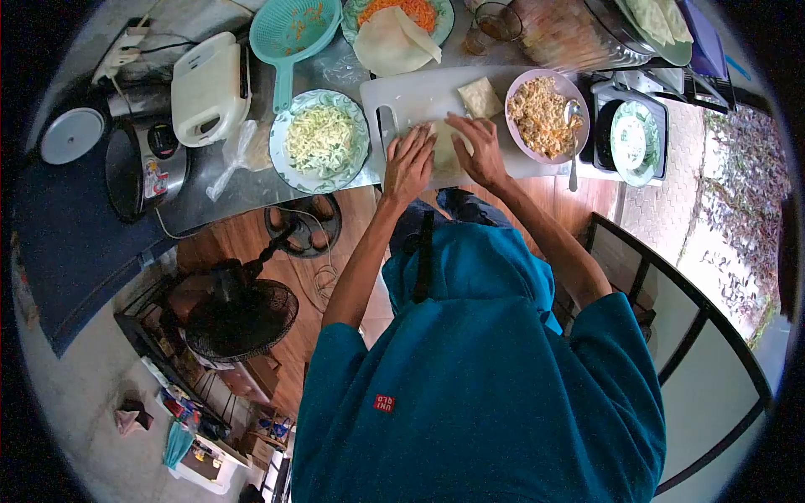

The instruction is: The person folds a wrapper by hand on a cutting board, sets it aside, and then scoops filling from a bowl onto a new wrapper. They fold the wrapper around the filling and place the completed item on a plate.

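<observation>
On the white cutting board (396, 90), a thin pale wrapper sheet (446, 158) lies between my two hands. My left hand (410, 163) rests over the sheet's left side, fingers stretched out and lying flat. Above its right side, my right hand (480, 151) has its fingers spread and slightly bent, touching or nearly touching the sheet. Just beyond the right hand is a folded square packet of wrapper (480, 98). A pink bowl (513, 81) of chopped orange-and-white filling (537, 113) stands to the right, with a metal spoon (573, 159) leaning in it.
Left of the board sits a plate (281, 163) of shredded cabbage, with a green colander (285, 75) behind it. A stack of wrappers (394, 42) covers part of a plate of shredded carrot. A patterned plate (636, 142) lies on a stove at right. A fan (239, 318) stands below.
</observation>
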Available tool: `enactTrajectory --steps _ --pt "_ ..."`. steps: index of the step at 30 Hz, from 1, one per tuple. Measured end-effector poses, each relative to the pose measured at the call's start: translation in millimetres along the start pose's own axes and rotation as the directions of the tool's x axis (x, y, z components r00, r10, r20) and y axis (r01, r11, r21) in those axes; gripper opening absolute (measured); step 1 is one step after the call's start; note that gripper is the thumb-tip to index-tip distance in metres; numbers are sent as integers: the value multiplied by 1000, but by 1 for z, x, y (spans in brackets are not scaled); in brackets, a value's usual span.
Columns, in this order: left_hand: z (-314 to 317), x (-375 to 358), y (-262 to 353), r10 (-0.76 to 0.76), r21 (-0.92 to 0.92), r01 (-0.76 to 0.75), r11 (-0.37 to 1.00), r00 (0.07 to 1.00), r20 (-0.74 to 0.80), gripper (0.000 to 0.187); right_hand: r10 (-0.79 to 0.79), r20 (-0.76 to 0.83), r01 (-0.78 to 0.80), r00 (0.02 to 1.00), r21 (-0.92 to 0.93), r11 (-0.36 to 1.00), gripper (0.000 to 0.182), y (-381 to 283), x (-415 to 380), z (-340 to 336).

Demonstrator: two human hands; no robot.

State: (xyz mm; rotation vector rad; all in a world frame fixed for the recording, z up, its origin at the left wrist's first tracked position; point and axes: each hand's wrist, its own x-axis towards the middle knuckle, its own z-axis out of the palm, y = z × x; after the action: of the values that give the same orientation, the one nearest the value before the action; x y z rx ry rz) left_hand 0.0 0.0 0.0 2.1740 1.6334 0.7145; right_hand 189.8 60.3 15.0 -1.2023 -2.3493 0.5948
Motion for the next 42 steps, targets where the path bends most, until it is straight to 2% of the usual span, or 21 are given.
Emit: enactTrajectory --steps 2,3,5,6,8,9,12,13,15,16,18,22,24,27,30,33,37,40,42 --pt "0 -1 3 6 -4 -6 1000 1000 -20 38 127 -142 -104 982 157 982 57 -9 11 -7" --pt "-3 -8 3 -10 -10 10 1000 1000 6 38 147 -123 -125 981 171 977 57 -13 12 0" --pt "-4 -3 2 -12 -45 11 999 1000 -14 31 275 -51 -267 960 124 956 57 -12 26 5" --pt "-3 1 3 -12 -53 11 999 1000 -11 31 281 -48 -274 959 119 954 57 -11 31 2" --pt "-2 4 3 -15 -87 7 996 996 -93 24 373 113 -386 921 130 913 58 -11 40 -3" --pt "-4 0 3 -29 -93 23 995 997 -72 24 385 133 -402 913 135 906 58 -12 38 0" --pt "0 11 2 -54 -175 12 984 971 -234 20 347 122 -366 930 222 903 65 -9 42 0" --pt "0 13 1 -60 -177 19 984 971 -230 20 349 130 -370 928 223 902 65 -8 41 2" --pt "2 19 1 -188 -337 101 936 953 -238 20 362 150 -392 920 372 841 69 -7 42 2" --pt "2 21 0 -194 -340 108 934 953 -231 20 367 157 -399 917 372 838 69 -8 42 2" --pt "1 28 -2 -309 -354 236 905 936 -167 28 375 179 -415 910 399 817 70 -9 43 -1" --pt "-8 46 -7 -278 -250 226 942 940 -197 39 399 247 -469 883 449 761 67 -3 47 -3" --pt "-14 50 -12 -212 -128 206 970 977 -37 49 368 275 -459 888 531 712 67 -1 46 -3" --pt "-18 56 -15 -176 -202 175 964 984 17 56 324 259 -415 910 594 689 68 3 44 -1" --pt "-19 60 -17 -159 -274 171 946 985 66 60 345 256 -429 903 583 689 69 0 42 -5" --pt "-19 59 -18 -169 -302 189 934 981 92 60 387 291 -481 875 617 623 69 -4 41 -10" --pt "-18 56 -17 -187 -330 201 922 980 72 56 394 271 -473 878 616 630 68 -4 38 -9" --pt "-16 52 -17 -229 -320 254 913 967 116 46 361 224 -420 905 602 679 65 -2 38 -8" --pt "-14 50 -15 -158 -201 163 966 987 40 35 339 189 -387 922 485 784 61 -3 38 -7"
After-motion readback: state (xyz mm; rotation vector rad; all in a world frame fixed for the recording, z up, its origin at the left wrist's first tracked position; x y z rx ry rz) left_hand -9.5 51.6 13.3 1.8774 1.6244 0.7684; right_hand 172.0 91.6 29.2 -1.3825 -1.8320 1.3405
